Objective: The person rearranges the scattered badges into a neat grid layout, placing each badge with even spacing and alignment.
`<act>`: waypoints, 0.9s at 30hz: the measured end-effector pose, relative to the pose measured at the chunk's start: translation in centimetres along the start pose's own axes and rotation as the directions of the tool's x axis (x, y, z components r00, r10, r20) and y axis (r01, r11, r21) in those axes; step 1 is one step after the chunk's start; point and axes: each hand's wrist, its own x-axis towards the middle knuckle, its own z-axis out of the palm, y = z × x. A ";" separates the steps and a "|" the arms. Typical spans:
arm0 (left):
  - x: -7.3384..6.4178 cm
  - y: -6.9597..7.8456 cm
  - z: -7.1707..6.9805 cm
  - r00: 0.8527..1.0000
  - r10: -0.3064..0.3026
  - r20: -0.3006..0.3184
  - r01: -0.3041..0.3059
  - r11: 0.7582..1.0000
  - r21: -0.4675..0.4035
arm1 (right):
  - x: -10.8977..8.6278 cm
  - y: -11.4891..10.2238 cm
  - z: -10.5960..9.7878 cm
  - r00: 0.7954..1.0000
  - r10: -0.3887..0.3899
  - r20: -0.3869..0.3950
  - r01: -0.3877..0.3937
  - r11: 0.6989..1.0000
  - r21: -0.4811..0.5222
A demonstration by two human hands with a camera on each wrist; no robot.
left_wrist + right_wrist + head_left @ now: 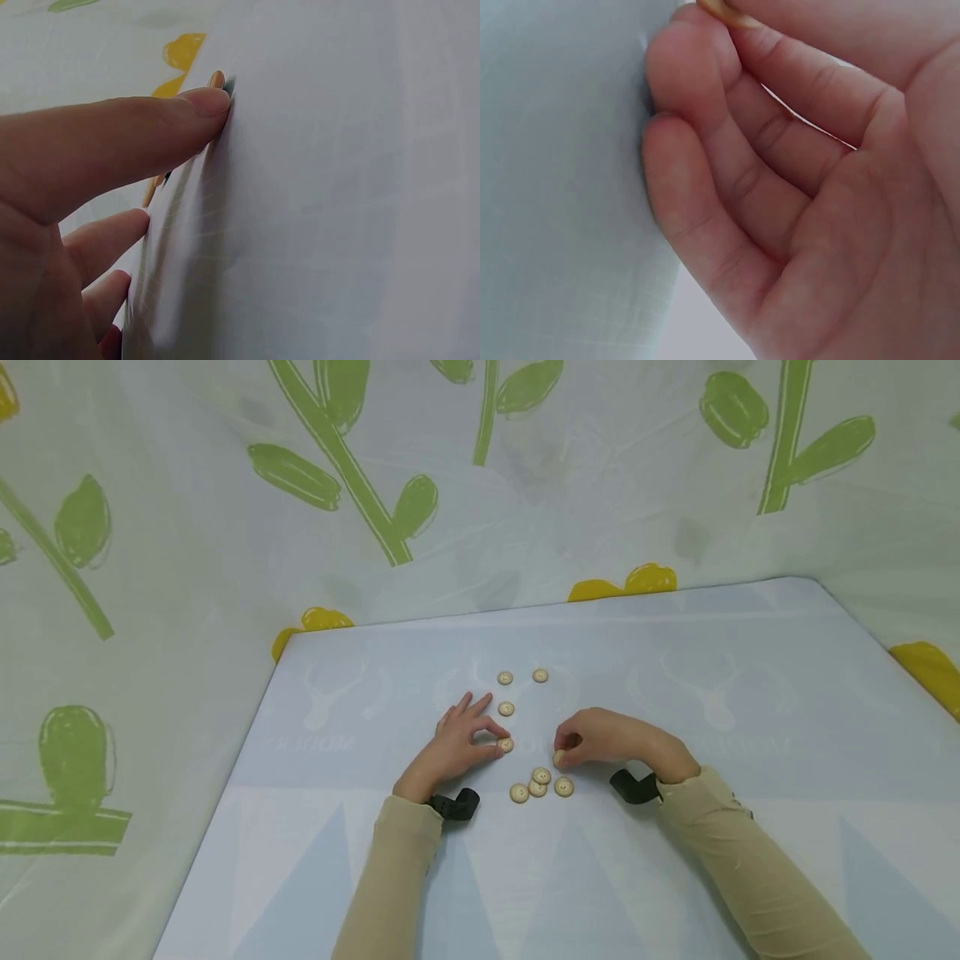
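Thumb and index fingertip of my left hand (456, 743) pinch a round tan wooden button (506, 745) at the tabletop, the other fingers spread. In the left wrist view the thumb covers most of that button (217, 78). To its right, my right hand (607, 735) pinches another button (558, 759) close over the table. Only a sliver of that button (727, 13) shows at the top of the right wrist view, above the curled fingers. Beyond the left fingertips lies one button (506, 708), with two more, a left one (505, 677) and a right one (540, 675), farther back.
Nearer me, between the wrists, one button (542, 775) overlaps another (537, 789). Single buttons lie to their left (519, 792) and right (564, 787). A pale patterned cloth covers the table (300, 860). Behind it hangs a leaf-print curtain (525, 527). Each wrist wears a black camera mount.
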 end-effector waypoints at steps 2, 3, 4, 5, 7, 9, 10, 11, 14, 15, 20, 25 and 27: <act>0.1 0.0 -0.1 1.000 0.005 -0.004 -0.005 1.000 0.000 | 0.0 0.1 -0.1 1.000 0.011 -0.011 -0.011 1.000 0.001; 0.1 0.1 -0.1 1.000 0.009 -0.006 -0.009 1.000 0.001 | 0.0 0.1 -0.1 1.000 0.014 -0.015 -0.014 1.000 0.004; 0.1 0.1 -0.1 1.000 0.009 -0.006 -0.009 1.000 0.000 | 0.0 0.1 -0.2 1.000 0.015 -0.020 -0.015 1.000 0.006; 0.1 0.1 -0.2 1.000 0.009 -0.005 -0.009 1.000 0.001 | 0.0 0.2 -0.2 1.000 0.016 -0.026 -0.016 1.000 0.005; 0.1 0.1 -0.2 1.000 0.006 -0.004 -0.006 1.000 0.000 | 0.0 0.4 -0.3 0.999 0.015 -0.040 -0.015 1.000 0.005; 0.1 0.1 -0.2 1.000 0.003 -0.002 -0.003 1.000 -0.003 | 0.1 0.6 -0.3 0.998 0.013 -0.054 -0.013 1.000 0.005; 0.1 0.1 -0.2 1.000 0.001 -0.002 -0.001 1.000 -0.004 | 0.2 0.7 -0.3 0.998 0.012 -0.059 -0.012 1.000 0.003; 0.1 0.1 -0.2 1.000 -0.001 -0.001 0.001 1.000 -0.004 | 0.3 0.9 -0.3 0.998 0.013 -0.064 -0.013 1.000 0.002; 0.2 0.1 -0.2 1.000 -0.003 0.001 0.003 1.000 0.000 | 0.4 1.2 -0.3 0.997 0.016 -0.072 -0.015 1.000 0.005; 0.2 0.1 -0.2 1.000 -0.003 0.002 0.003 1.000 0.001 | 0.5 1.2 -0.3 0.997 0.015 -0.074 -0.015 1.000 0.005; 0.1 0.1 -0.2 1.000 -0.004 0.005 0.004 1.000 0.001 | 0.5 1.6 -0.2 0.996 0.012 -0.091 -0.007 0.999 0.051; 0.0 0.0 -0.1 1.000 -0.004 0.009 0.004 1.000 -0.004 | 0.6 2.1 -0.1 0.994 -0.001 -0.109 0.013 0.994 0.111; 0.0 0.0 -0.1 1.000 -0.005 0.010 0.005 1.000 -0.007 | 0.7 2.3 0.0 0.993 -0.004 -0.115 0.019 0.992 0.127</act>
